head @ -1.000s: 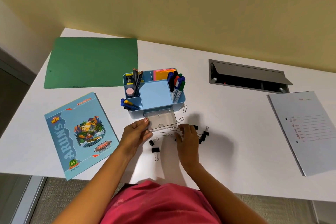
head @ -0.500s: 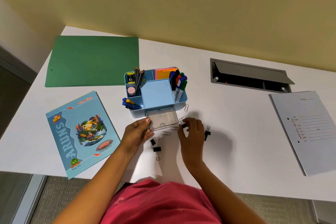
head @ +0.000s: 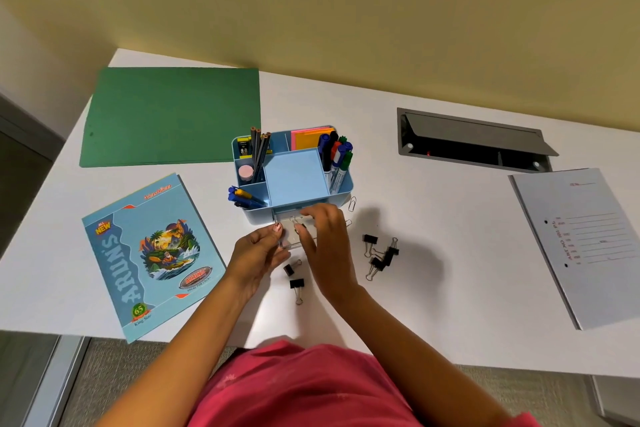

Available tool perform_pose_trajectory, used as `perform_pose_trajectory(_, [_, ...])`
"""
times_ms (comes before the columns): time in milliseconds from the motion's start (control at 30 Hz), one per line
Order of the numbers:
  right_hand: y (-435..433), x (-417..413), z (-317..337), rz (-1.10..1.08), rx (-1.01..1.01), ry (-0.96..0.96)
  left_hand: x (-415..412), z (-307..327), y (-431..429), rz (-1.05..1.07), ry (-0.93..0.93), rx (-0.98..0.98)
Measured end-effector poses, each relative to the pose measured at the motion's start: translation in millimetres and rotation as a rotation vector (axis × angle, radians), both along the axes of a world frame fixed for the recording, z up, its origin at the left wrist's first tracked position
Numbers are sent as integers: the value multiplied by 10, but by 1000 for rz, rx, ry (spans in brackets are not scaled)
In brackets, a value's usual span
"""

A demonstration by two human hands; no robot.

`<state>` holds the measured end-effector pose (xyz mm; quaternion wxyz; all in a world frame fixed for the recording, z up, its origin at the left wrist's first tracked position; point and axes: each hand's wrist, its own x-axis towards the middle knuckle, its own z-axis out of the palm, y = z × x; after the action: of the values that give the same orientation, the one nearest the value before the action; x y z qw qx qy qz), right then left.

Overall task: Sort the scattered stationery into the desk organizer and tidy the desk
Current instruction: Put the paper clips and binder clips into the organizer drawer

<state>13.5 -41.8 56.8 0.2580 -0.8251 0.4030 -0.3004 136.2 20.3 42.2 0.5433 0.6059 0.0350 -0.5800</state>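
The blue desk organizer stands mid-desk with pencils, pens, markers and sticky notes in it. Its clear drawer is pulled out toward me. My left hand pinches the drawer's front left corner. Over the drawer, my right hand has its fingers curled round a small black binder clip. Three more binder clips lie in a cluster to the right of that hand, and two lie just in front of the drawer. A paper clip rests by the organizer's right corner.
A blue notebook lies at the front left, partly over the desk edge. A green folder sits at the back left and a grey file at the right. An open cable hatch is set into the desk behind it.
My right hand picked a binder clip up from the desk and moved left and forward over the open drawer. The left hand stayed on the drawer's corner.
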Motion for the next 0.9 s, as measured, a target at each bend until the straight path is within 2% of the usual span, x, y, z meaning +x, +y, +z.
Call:
perform_pose_trajectory(67, [-28, -93, -23, -3, -61, -26, -4, 15, -9, 13, 17, 2])
perform_pose_trajectory(200, [-147, -400, 19, -118, -28, -22, 10, 3, -12, 15, 41, -6])
perform_pose_trajectory(267, [-217, -615, -23, -125, 36, 83, 13, -13, -11, 14, 41, -9])
perform_pose_trajectory(400, [-260, -1026, -194, -41, 108, 444, 19, -21, -14, 10, 39, -10])
perform_pose_trajectory(500, [-244, -1246, -274, 41, 100, 564, 18, -20, -13, 2, 35, -6])
perform_pose_trajectory(633, [-234, -1363, -366, 71, 95, 613, 20, -16, -14, 2, 42, 3])
perform_pose_trajectory(900, [-342, -1353, -414, 125, 76, 580, 18, -14, -6, -4, 34, 10])
